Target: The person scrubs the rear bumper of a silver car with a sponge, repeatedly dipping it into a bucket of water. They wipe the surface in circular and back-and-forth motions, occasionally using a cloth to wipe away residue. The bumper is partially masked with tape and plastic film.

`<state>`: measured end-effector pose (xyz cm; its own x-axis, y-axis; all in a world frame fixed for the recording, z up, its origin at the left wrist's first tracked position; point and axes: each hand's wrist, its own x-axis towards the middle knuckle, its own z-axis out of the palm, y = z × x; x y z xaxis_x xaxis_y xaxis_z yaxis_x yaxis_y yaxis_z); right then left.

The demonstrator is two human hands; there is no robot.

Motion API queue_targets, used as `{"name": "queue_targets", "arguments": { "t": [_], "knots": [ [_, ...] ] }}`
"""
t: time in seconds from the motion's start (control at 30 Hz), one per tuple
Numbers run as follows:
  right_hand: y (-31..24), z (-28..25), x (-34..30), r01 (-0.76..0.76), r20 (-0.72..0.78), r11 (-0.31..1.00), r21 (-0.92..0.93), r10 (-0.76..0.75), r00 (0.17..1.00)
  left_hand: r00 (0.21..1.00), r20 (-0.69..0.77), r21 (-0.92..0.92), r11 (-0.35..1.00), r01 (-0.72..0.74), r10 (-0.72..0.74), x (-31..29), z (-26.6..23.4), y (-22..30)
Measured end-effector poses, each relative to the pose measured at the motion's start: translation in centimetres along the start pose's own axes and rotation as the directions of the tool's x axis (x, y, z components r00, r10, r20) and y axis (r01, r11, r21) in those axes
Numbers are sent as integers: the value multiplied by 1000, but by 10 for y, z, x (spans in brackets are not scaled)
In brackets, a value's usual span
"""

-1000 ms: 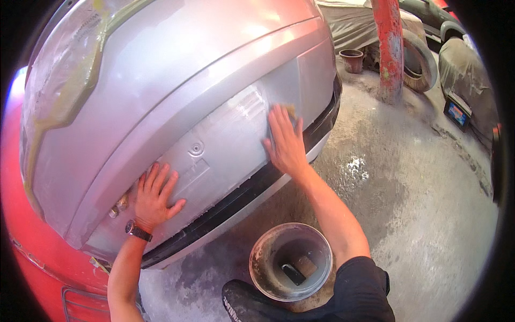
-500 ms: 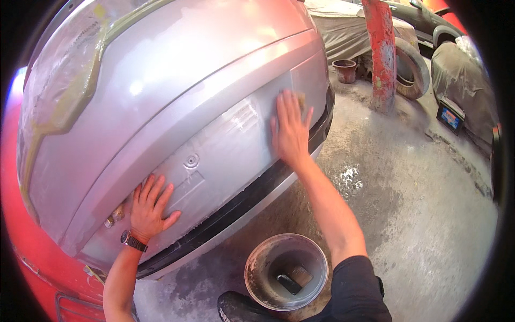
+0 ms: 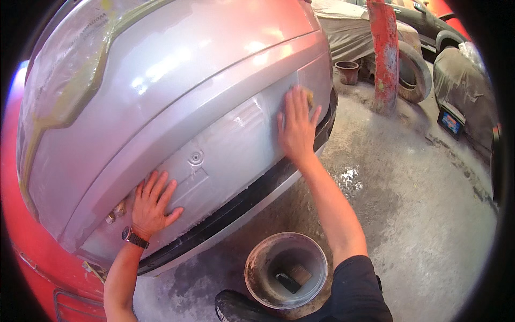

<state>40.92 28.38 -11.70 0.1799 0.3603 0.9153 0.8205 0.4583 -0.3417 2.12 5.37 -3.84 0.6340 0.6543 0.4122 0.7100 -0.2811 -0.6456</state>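
Note:
A silvery grey car tailgate (image 3: pixel 177 80) curves across the left and middle, with a recessed panel (image 3: pixel 236 134) along its lower part. My left hand (image 3: pixel 153 206), wearing a dark wristwatch (image 3: pixel 134 238), lies flat on the panel's left end, fingers apart. Just left of it, small brownish, shiny fittings (image 3: pixel 116 212) show in the recess. At the panel's right end, my right hand (image 3: pixel 298 126) presses a tan piece of what looks like sandpaper (image 3: pixel 310 96) against the surface. Most of that piece is hidden under the fingers. Between the hands sits a round fitting (image 3: pixel 196 157).
A bucket (image 3: pixel 250 268) stands on the concrete floor below, a dark block (image 3: pixel 288 282) and a brownish one inside. A black bumper strip (image 3: pixel 230 209) runs under the panel. Farther right are a red post (image 3: pixel 385 59), a tyre (image 3: pixel 424 75) and a battery (image 3: pixel 450 121).
My right hand has slid slightly up and right along the panel with the tan piece. My left hand stays flat in nearly the same spot. The view has shifted a little.

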Motion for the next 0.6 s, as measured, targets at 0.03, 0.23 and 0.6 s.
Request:
{"name": "queue_targets", "arguments": {
  "t": [0.03, 0.23, 0.6],
  "knots": [
    [2, 0, -28, 30, 63, 999, 15, -31, 998, 1000, 2, -8, 1000, 1, -1, 0, 3, 0],
    [-13, 3, 32, -51, -125, 998, -33, 47, 991, 1000, 22, 3, 1000, 4, -4, -1, -7, -2],
    [-12, -6, 22, -41, -63, 978, -207, 29, 998, 1000, 13, -11, 1000, 8, -8, -1, -1, -2]
  ]
}}
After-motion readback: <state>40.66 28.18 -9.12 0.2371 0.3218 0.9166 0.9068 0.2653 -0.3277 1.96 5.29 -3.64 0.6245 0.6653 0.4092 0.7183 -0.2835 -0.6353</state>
